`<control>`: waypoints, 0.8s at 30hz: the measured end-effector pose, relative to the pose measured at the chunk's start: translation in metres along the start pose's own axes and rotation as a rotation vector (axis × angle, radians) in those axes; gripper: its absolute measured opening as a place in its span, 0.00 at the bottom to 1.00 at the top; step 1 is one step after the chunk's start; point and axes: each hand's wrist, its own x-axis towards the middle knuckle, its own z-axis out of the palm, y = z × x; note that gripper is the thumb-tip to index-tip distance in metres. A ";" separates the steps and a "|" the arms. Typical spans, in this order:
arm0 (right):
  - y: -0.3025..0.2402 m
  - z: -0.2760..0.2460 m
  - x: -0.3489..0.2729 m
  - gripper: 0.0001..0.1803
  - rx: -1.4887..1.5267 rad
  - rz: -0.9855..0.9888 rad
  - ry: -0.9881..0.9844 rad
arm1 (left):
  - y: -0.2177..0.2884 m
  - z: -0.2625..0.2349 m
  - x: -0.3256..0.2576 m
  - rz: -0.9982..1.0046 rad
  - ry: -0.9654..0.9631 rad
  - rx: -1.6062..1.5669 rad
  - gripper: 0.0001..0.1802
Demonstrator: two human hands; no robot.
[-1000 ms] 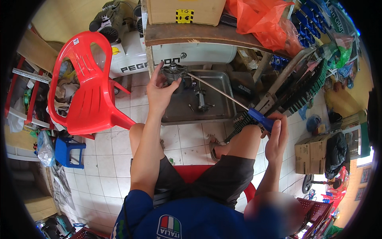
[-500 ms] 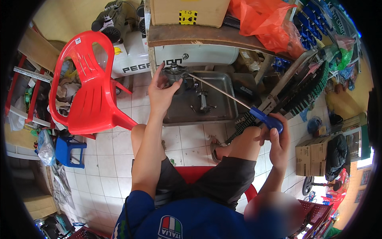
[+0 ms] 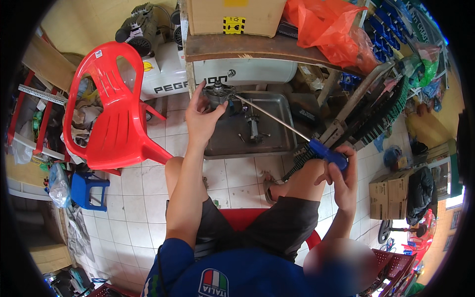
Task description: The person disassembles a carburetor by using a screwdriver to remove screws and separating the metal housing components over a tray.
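My left hand point(image 3: 202, 123) is closed around a grey metal machine part point(image 3: 219, 93), thumb on its near side and fingers at its left. The part has a round, stepped top and is held over the left side of a metal tray point(image 3: 216, 150). A long screwdriver point(image 3: 325, 151) with a blue handle is gripped in my right hand point(image 3: 345, 174). Its shaft slants up and left, and the tip meets the right side of the part; the exact contact is too small to make out. Inside the tray lies another metal assembly point(image 3: 253, 126), with small pieces beside it.
Behind the tray stands a white air tank point(image 3: 267, 69), under a wooden shelf point(image 3: 237, 45) bearing a cardboard box point(image 3: 208, 20) and an orange plastic bag point(image 3: 321, 24). A red chair point(image 3: 116, 131) is at left. Dark, green-edged strips point(image 3: 368, 129) lean at right.
The whole view has shifted slightly. My right hand and the screwdriver handle have moved a little down and left, while the tip stays at the part. My left hand keeps its grip.
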 end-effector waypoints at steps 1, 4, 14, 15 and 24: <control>0.002 -0.001 0.000 0.19 0.000 0.013 0.015 | 0.002 0.000 -0.001 -0.007 -0.014 0.006 0.44; 0.006 -0.002 0.005 0.20 -0.141 -0.029 0.168 | 0.008 0.002 -0.004 -0.026 -0.045 0.003 0.44; -0.003 0.005 0.007 0.22 -0.050 0.013 0.181 | 0.001 0.000 -0.002 -0.029 -0.058 0.049 0.44; -0.002 0.002 0.004 0.22 0.021 0.007 0.123 | 0.001 -0.001 -0.002 -0.031 -0.058 0.051 0.44; 0.008 0.004 0.009 0.24 -0.120 -0.141 0.157 | 0.001 0.002 -0.003 -0.020 -0.057 -0.011 0.44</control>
